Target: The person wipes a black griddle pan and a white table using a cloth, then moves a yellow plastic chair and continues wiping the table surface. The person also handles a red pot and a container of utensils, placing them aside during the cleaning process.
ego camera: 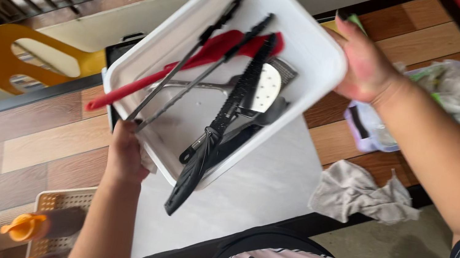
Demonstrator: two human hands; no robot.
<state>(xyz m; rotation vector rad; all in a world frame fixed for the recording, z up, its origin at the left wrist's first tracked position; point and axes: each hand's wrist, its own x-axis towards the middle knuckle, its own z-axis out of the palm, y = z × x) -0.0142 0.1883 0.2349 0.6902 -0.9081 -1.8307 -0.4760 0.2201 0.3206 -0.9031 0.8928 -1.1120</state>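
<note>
Tray: a white rectangular plastic tray is held tilted above a wood-pattern tabletop, lifted clear of it and of the white mat lying directly under the tray.
Left hand: the left hand is closed around the tray's lower corner, fingers wrapped under the rim, with what looks like a bit of white cloth pinched against it.
Right hand: the right hand clasps the tray's opposite corner, thumb on the rim and fingers curled behind the wall.
Contents: a red silicone spatula lies across the tray, its handle poking out past the rim near the left hand; black tongs cross over it; a black slotted turner hangs over the tray's lower edge; a metal slotted spatula rests beneath them.
Beside the tray: a yellow plastic seat lies past its far side; a grey rag lies below the right forearm; a cream perforated basket sits below the left hand.
</note>
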